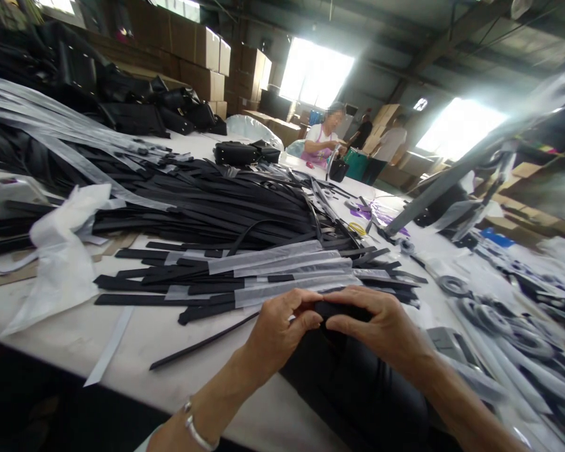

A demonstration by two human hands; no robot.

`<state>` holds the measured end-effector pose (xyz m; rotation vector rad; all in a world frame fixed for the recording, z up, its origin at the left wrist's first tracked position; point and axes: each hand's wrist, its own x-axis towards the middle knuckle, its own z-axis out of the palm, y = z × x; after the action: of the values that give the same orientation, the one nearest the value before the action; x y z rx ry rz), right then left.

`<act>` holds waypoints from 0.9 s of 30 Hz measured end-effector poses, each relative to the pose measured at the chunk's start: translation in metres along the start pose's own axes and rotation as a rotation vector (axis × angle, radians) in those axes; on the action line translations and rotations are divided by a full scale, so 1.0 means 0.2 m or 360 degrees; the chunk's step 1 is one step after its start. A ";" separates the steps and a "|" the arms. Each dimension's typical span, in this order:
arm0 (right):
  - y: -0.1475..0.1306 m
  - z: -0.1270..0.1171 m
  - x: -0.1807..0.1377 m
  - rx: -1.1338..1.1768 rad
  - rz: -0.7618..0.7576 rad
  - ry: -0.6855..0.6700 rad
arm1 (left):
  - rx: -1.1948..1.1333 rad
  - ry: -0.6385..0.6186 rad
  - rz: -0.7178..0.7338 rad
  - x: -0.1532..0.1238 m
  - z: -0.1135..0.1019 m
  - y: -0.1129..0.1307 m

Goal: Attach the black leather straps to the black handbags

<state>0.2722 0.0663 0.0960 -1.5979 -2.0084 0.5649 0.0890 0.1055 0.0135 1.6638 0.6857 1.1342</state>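
Note:
A black bag (358, 389), smooth and leather-like, lies at the front edge of the white table (179, 395). My left hand (287, 320) pinches its upper edge between thumb and fingers. Close beside it, my right hand (374, 317) grips the same edge, with both thumbs facing each other. My fingers cover part of that edge. Just beyond my hands lie black straps (169, 298), several partly wrapped in clear plastic film (282, 267). A thin black strip (202, 342) runs leftward from near my left hand.
A big pile of black straps (207, 201) spreads behind. Crumpled white wrapping (70, 251) lies left. Rolls of grey tape (489, 317) and a slanted metal pole (433, 188) stand right. Finished-looking black bags (136, 107) are heaped far left. Across the table a person (322, 141) handles a black bag.

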 end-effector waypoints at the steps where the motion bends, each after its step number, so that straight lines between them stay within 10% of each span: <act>1: 0.00 0.00 0.00 -0.0076 -0.0065 0.0008 | 0.0006 -0.0005 -0.0002 0.00 0.00 0.00; 9: 0.01 0.02 0.02 -0.0375 -0.0401 -0.0044 | 0.0334 -0.0025 0.0158 0.00 0.01 -0.04; 22: 0.02 0.04 0.02 -0.0014 -0.0148 0.0047 | 0.0048 0.0041 -0.0011 0.05 -0.04 -0.10; 27: 0.03 0.05 0.04 -0.0263 -0.0148 -0.0001 | -0.0291 -0.0413 -0.0298 0.04 -0.04 -0.21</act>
<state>0.2695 0.0747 0.0846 -1.5876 -2.1657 0.3730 0.0886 0.1304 -0.0219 1.5224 0.5420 0.8056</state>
